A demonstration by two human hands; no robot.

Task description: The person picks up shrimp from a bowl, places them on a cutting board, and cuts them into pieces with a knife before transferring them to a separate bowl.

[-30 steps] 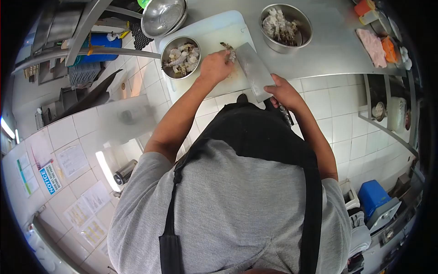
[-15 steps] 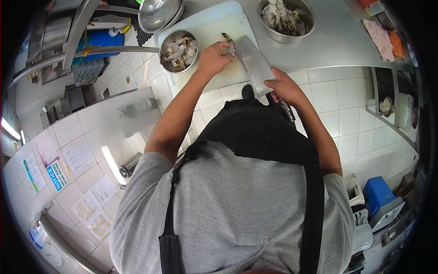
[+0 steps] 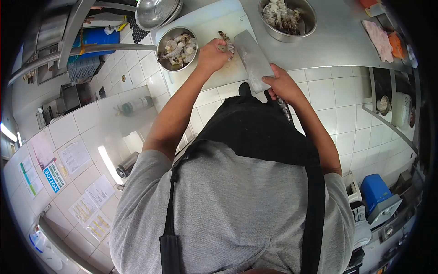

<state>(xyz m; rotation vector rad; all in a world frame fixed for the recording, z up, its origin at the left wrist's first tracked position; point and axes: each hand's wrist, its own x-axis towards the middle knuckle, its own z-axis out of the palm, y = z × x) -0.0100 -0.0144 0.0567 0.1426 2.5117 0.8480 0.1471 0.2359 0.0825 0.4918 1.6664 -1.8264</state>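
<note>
On the white cutting board point(image 3: 207, 22), my left hand point(image 3: 213, 57) is closed on a grey shrimp point(image 3: 226, 42), its dark tail end pointing away from me. My right hand point(image 3: 285, 86) grips a broad cleaver point(image 3: 252, 59) near the heel of the blade, with the handle running back beneath the palm. The blade lies across the board's right edge, its far end close beside the shrimp. Left of my left hand is a metal bowl point(image 3: 159, 57) of shrimp pieces. Another metal bowl point(image 3: 311, 33), holding shrimp with dark tails, stands beyond the cleaver.
Metal strainer bowls point(image 3: 155, 13) sit at the board's far left corner. The steel counter point(image 3: 340, 43) stretches right to a pink cloth point(image 3: 378, 41) and an orange item point(image 3: 396, 44). A metal rail point(image 3: 116, 47) runs in from the left towards the shrimp bowl.
The whole view has shifted slightly. My left fingers have curled further over the shrimp, which stays beside the blade. The cleaver keeps nearly the same place in my right hand.
</note>
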